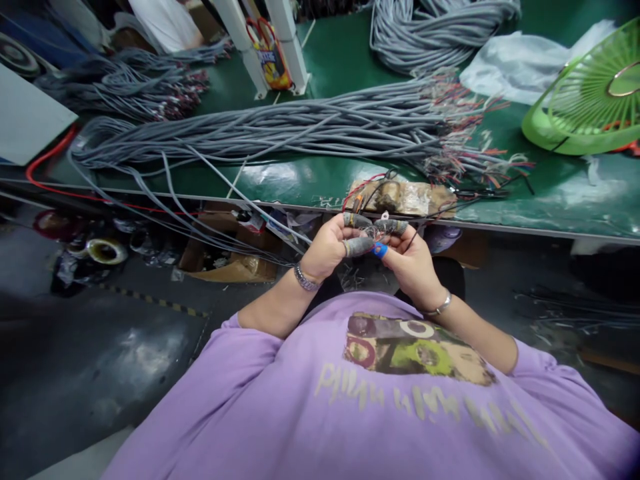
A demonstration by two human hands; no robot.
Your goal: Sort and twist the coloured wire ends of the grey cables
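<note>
Just in front of the bench edge, my left hand (333,245) and my right hand (407,257) come together over the stripped end of a grey cable (250,202). Grey coverings wrap several fingertips, and a blue band (380,250) is on my right thumb. My left fingers pinch the cable end, where fine bare strands and a bit of red wire show. The right thumb and fingers close on the same loose wires. From the left hand the cable runs back to a long bundle of grey cables (280,130). The exact grip is partly hidden by the fingers.
On the green bench (310,190) are a taped block (400,197) with red and black leads, dark pliers (480,193), a green fan (590,93), a plastic bag (520,63) and a coil of grey cable (440,30). Below stands a cardboard box (240,257).
</note>
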